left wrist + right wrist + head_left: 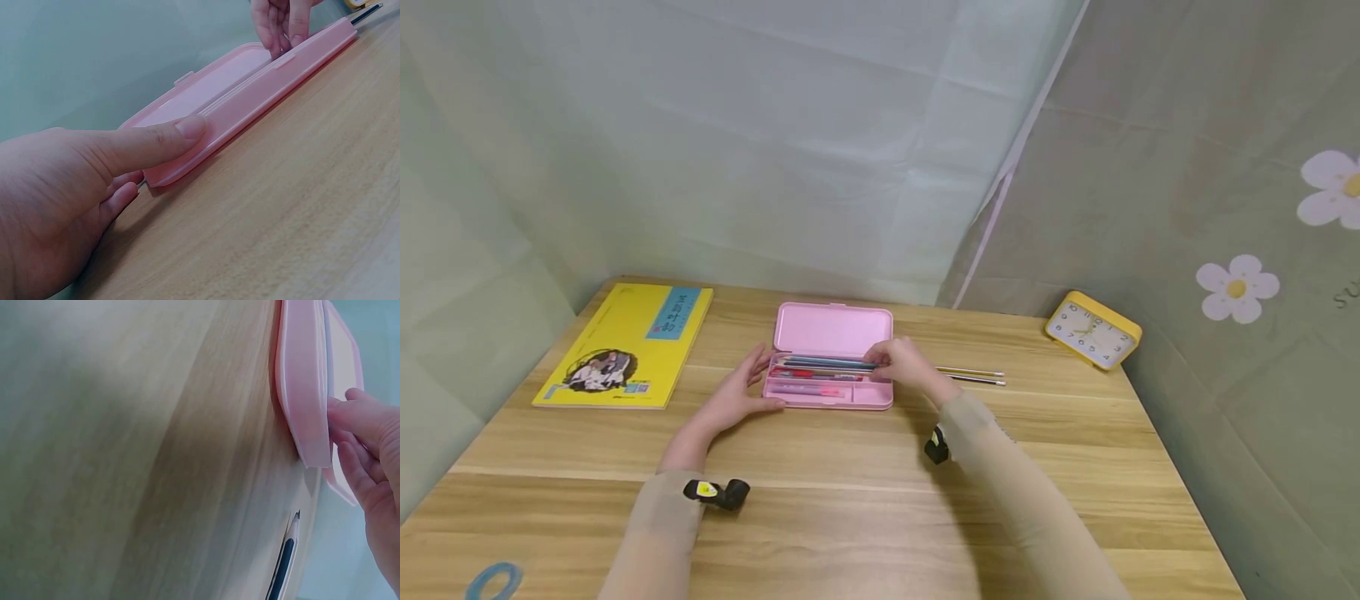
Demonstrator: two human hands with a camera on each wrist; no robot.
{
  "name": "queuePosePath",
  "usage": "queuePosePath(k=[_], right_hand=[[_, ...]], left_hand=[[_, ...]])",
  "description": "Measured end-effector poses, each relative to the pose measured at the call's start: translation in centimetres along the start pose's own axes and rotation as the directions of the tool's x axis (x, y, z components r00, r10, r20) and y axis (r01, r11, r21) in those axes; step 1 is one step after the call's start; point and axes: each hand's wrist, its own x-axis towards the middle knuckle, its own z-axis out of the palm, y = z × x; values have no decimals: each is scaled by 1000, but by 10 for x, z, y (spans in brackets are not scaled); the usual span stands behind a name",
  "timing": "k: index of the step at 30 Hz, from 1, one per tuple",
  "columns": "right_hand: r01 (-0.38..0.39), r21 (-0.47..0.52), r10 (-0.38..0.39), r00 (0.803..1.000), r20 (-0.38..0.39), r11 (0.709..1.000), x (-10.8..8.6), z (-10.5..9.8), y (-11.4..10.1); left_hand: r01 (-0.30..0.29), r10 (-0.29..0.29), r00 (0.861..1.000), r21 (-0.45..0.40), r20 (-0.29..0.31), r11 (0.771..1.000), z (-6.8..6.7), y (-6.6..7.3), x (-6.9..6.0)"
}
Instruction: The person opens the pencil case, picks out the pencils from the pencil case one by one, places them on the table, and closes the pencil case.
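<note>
A pink pencil case (833, 329) lies on the table with its lid folded back. Colored pencils (827, 363) and a red pen (805, 376) fill its rear compartment, and a pink pen (805, 390) lies in the front one. My left hand (737, 392) holds the case's left end, thumb (190, 127) along the front wall and the other fingers round the end. At the right end my right hand (902, 363) reaches in, thumb and fingers pinching the pencils' ends. In the right wrist view the case wall hides those fingertips.
Two pencils (973, 380) lie on the table right of the case, partly behind the right hand. A yellow book (625, 350) lies at the left, and a yellow clock (1093, 331) stands at the back right. A blue ring (493, 581) is at the front left.
</note>
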Motion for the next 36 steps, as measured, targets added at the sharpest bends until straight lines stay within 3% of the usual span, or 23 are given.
queuePosePath(k=[15, 36], right_hand=[[-7, -22, 6, 1000, -29, 1000, 3, 2, -1], [1, -67, -1, 1000, 7, 998, 4, 2, -7]], left_hand=[[3, -3, 1000, 1, -4, 1000, -1, 3, -2], [2, -2, 1000, -5, -2, 1000, 0, 2, 0]])
